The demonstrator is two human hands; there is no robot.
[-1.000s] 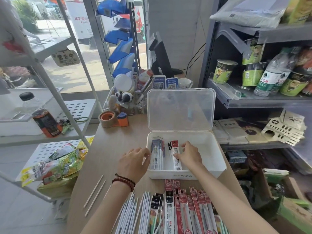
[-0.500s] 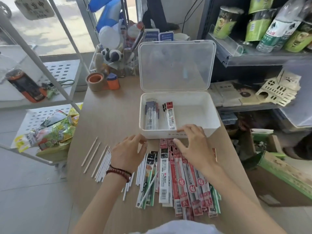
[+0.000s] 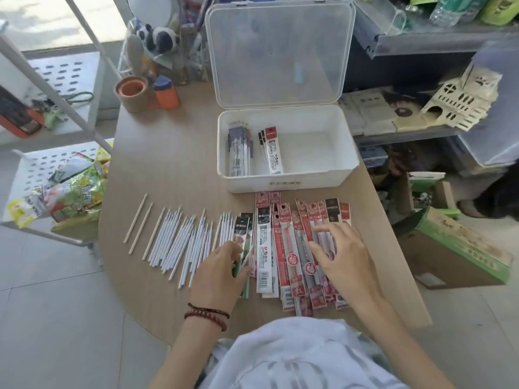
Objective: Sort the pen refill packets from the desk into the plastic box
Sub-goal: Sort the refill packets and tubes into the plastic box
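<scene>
Both hands sat low over the near edge of the desk [image 3: 168, 164]. Left hand [image 3: 222, 272] pinched a black-and-green packet [image 3: 241, 234] between thumb and fingers, at the row's left end. Right hand [image 3: 345, 259] was spread, fingers relaxed, tips on the red refill packets [image 3: 289, 248], gripping none. Plastic box [image 3: 286, 182] stood just beyond the row, lid up, with sorted packets [image 3: 271, 153] inside.

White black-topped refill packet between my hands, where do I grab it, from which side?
Probably its near barcode end, pinched from your side, thumb underneath. The white refill packet lies flat, pointing away from you, with other packets tight against both long edges, so only the short ends are free. Your right hand is open; the left hand pinches a green packet.
</scene>
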